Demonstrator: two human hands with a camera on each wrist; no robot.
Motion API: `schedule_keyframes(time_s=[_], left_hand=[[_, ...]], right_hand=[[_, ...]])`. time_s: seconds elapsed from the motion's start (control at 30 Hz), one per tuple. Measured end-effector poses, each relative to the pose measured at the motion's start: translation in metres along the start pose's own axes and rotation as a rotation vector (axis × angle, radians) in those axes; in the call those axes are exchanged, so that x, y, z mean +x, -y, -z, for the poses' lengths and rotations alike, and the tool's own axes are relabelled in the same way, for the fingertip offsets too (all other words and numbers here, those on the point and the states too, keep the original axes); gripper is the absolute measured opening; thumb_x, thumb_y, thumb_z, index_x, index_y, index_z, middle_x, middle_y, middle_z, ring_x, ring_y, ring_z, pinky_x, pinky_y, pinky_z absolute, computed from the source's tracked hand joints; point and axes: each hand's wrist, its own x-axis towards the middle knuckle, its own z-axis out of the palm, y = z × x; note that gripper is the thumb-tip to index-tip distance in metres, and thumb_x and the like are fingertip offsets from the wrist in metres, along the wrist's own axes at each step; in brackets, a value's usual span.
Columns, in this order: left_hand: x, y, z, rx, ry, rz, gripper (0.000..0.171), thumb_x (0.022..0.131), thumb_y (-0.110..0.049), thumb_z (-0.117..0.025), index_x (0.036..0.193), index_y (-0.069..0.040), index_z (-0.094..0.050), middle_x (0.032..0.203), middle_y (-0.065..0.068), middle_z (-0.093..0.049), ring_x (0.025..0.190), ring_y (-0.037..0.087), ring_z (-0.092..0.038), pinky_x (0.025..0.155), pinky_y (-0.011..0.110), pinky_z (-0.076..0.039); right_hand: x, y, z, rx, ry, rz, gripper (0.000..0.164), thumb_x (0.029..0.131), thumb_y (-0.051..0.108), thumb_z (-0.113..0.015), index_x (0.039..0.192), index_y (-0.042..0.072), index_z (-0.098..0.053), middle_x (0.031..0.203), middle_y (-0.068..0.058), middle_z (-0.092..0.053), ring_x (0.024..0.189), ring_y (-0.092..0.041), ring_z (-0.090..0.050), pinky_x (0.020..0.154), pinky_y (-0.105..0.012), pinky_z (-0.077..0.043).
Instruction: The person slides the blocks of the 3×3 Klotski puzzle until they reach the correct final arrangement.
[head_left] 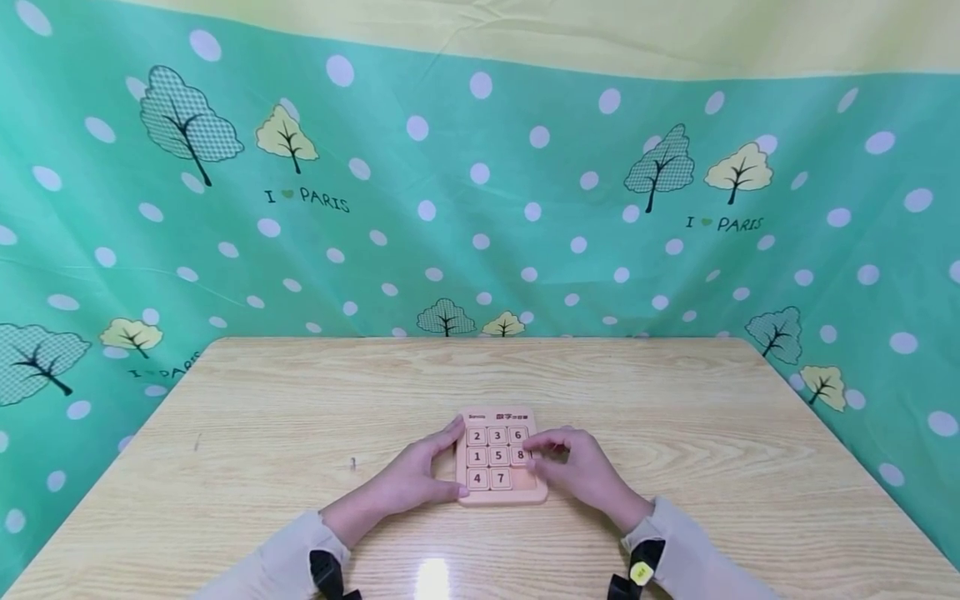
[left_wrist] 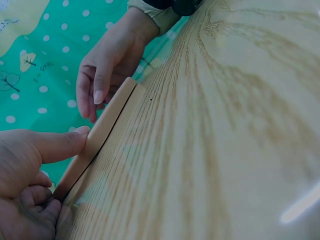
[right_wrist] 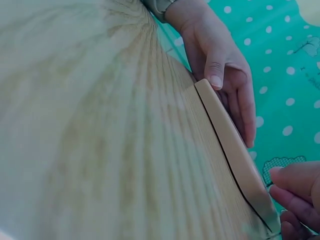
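Observation:
A pink number slide puzzle (head_left: 501,498) lies flat on the table, its tiles reading 2 3 6, 1 5 8 and 4 7 from top to bottom. The lower right slot of its grid is bare. My left hand (head_left: 412,473) holds the puzzle by its left side, thumb at the bottom corner and fingers near the top corner. Over the right side, my right hand (head_left: 583,468) has its fingertips at the 8 tile (head_left: 519,455), the thumb lower beside the bare slot. Both wrist views show the puzzle's edge (left_wrist: 100,132) only from the side, hiding the tiles.
The wooden table (head_left: 300,375) spreads out on every side of the puzzle. Behind it and along both sides hangs a green dotted cloth (head_left: 480,208) with tree prints. A bright light reflection (head_left: 432,578) shows near the front edge.

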Motion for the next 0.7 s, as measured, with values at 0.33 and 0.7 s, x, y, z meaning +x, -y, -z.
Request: schedule_keyframes(time_s=[0.33, 0.7], left_hand=[[-0.0003, -0.0013, 0.0005, -0.003, 0.002, 0.001, 0.094, 0.073, -0.019, -0.079, 0.146, 0.001, -0.025, 0.155, 0.011, -0.017, 0.143, 0.029, -0.015, 0.116, 0.045, -0.012], [0.0006, -0.0002, 0.0001, 0.002, 0.000, 0.001, 0.093, 0.073, -0.022, -0.079, 0.146, 0.000, -0.026, 0.155, 0.010, -0.018, 0.143, 0.029, -0.015, 0.116, 0.046, -0.011]], right_hand=[[0.0014, -0.0028, -0.0014, -0.034, -0.064, 0.004, 0.022, 0.077, 0.010, -0.075, 0.099, 0.012, -0.073, 0.097, 0.002, -0.067, 0.084, -0.013, -0.055, 0.074, -0.023, -0.048], [0.0006, -0.0040, -0.0011, -0.040, -0.045, -0.024, 0.022, 0.077, 0.005, -0.073, 0.097, 0.015, -0.073, 0.096, 0.004, -0.067, 0.088, -0.015, -0.056, 0.077, -0.024, -0.048]])
